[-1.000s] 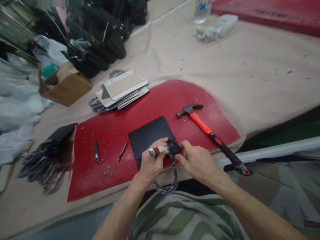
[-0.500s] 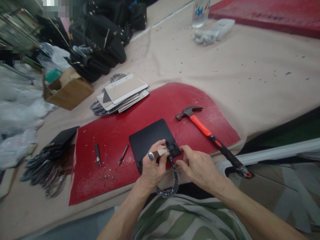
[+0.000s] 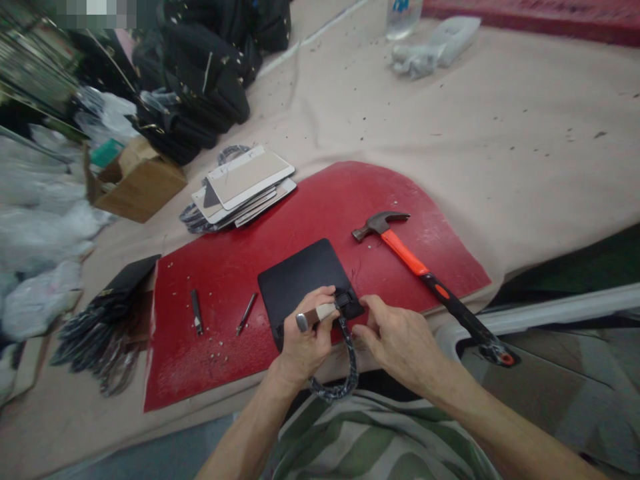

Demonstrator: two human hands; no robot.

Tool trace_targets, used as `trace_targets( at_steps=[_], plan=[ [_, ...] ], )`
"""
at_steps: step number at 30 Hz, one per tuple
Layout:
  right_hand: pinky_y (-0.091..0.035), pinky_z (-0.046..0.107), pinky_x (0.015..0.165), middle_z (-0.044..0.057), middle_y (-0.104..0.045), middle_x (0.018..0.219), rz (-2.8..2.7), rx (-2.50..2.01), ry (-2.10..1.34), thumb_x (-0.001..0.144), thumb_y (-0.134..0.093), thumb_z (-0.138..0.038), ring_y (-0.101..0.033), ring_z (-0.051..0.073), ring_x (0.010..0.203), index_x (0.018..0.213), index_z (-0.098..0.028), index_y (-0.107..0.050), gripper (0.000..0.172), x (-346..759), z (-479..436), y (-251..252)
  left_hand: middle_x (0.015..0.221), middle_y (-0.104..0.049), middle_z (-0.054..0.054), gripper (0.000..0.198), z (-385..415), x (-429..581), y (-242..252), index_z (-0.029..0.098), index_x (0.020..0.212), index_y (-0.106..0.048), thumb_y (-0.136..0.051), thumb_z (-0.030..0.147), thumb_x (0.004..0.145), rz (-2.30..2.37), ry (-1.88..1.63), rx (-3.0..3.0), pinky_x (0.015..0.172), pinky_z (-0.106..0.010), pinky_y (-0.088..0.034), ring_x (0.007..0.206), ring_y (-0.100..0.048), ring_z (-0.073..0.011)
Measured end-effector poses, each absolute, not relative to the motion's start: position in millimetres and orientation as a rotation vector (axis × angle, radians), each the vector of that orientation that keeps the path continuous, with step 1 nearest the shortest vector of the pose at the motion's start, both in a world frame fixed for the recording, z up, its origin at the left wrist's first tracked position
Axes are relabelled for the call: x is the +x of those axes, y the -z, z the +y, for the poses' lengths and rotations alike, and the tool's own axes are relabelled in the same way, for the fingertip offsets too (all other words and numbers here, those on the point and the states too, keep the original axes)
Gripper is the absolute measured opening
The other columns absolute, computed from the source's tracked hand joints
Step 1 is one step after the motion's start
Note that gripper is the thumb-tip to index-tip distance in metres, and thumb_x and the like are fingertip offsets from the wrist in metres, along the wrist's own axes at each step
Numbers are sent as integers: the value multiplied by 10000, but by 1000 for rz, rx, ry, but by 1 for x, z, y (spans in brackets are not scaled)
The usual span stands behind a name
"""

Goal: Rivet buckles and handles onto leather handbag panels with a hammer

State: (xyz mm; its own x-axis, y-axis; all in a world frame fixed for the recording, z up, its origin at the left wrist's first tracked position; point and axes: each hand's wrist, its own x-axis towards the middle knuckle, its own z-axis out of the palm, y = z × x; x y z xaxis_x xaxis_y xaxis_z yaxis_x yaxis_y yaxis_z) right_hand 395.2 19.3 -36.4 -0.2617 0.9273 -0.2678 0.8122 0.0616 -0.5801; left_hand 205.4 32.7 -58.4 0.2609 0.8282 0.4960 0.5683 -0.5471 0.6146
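Note:
A flat black panel (image 3: 303,273) lies on a red mat, with a black buckle-like loop (image 3: 344,298) at its near right corner. From that loop a plastic-wrapped rope handle (image 3: 353,357) curves down toward my body. My left hand (image 3: 306,340) is closed around a tool with a brown and tan grip and a silver end cap (image 3: 302,322); its tip is hidden at the loop. The left thumb also presses by the rope's upper end. My right hand (image 3: 400,333) is beside the panel's corner, index finger at its edge, thumb and index apart, with nothing visible between them.
A claw hammer (image 3: 400,250) lies on the red mat (image 3: 230,260) at right. Two small metal tools, a punch (image 3: 247,313) and a dark one (image 3: 195,311), lie left. Stacked pale panels (image 3: 253,175), black handled pieces (image 3: 107,300) and a cardboard box (image 3: 143,187) stand around.
The view has shifted slightly. Both hands stay nearly in place at the loop, and the left hand's tool has moved slightly down. The loop looks a little more turned up.

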Motion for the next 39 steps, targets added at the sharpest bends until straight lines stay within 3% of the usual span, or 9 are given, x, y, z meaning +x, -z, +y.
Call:
trace_targets(
  at_steps=[10, 16, 22, 25, 28, 31, 33, 36, 39],
  plan=[
    [-386, 310, 650, 69, -717, 854, -2164, -1777, -939, 930, -595, -279, -700, 257, 806, 1144, -169, -559, 243, 396, 18, 38, 1034, -712, -73, 153, 34, 208, 59, 210, 1056, -593, -558, 132, 929, 1322, -1205, 2267, 908, -423, -604, 1040, -708, -217],
    [-425, 299, 671, 48, -700, 840, -2063, -1696, -1045, 929, -601, -277, -678, 228, 783, 1138, -168, -578, 237, 401, 20, 35, 1026, -715, -85, 101, 40, 211, 54, 196, 954, -614, -550, 132, 909, 1308, -1136, 2174, 901, -369, -592, 1016, -708, -208],
    [-450, 354, 779, 133, -642, 1016, -1975, -1859, -327, 916, -586, -300, -622, 278, 929, 1109, -140, -590, 251, 443, 37, 33, 1025, -713, -83, 111, 40, 214, 55, 196, 893, -611, -551, 104, 878, 1289, -1177, 2071, 905, -345, -575, 1014, -702, -208],
    [-437, 380, 769, 151, -595, 1002, -2096, -1993, -212, 892, -594, -308, -583, 318, 965, 1018, -140, -586, 210, 464, 48, 33, 1037, -714, -88, 125, 40, 214, 57, 197, 921, -615, -550, 103, 873, 1289, -1153, 2049, 889, -341, -572, 1005, -701, -213],
    [-413, 339, 688, 84, -564, 867, -1964, -2046, -558, 841, -596, -254, -568, 256, 827, 879, -184, -547, 93, 471, 61, 32, 1034, -711, -92, 152, 42, 214, 58, 194, 960, -618, -551, 97, 864, 1291, -1108, 2041, 870, -343, -568, 975, -698, -219],
    [-392, 281, 569, 9, -502, 706, -1458, -1897, -1367, 741, -633, -260, -486, 163, 625, 775, -215, -479, 164, 466, 70, 24, 1020, -707, -92, 147, 43, 215, 58, 186, 939, -618, -554, 85, 855, 1304, -1085, 2002, 860, -339, -556, 946, -689, -220],
    [-364, 252, 477, -23, -460, 656, -1219, -1736, -1718, 722, -627, -327, -405, 122, 520, 784, -221, -459, 208, 460, 71, 14, 1004, -703, -86, 139, 43, 216, 58, 184, 927, -616, -562, 83, 849, 1302, -1097, 1963, 859, -333, -543, 926, -681, -215],
    [-276, 219, 377, -64, -374, 619, -1169, -1655, -1763, 783, -564, -473, -298, 91, 433, 815, -234, -431, 275, 452, 61, -15, 970, -696, -71, 138, 43, 217, 58, 186, 921, -616, -565, 81, 847, 1289, -1116, 1925, 844, -317, -528, 895, -670, -203],
    [-274, 225, 354, -65, -383, 594, -1329, -1600, -1406, 903, -466, -583, -324, 96, 401, 816, -242, -438, 354, 452, 39, -52, 944, -688, -62, 146, 43, 218, 58, 187, 918, -620, -561, 76, 844, 1292, -1113, 1912, 822, -306, -517, 872, -661, -197]
  ],
)
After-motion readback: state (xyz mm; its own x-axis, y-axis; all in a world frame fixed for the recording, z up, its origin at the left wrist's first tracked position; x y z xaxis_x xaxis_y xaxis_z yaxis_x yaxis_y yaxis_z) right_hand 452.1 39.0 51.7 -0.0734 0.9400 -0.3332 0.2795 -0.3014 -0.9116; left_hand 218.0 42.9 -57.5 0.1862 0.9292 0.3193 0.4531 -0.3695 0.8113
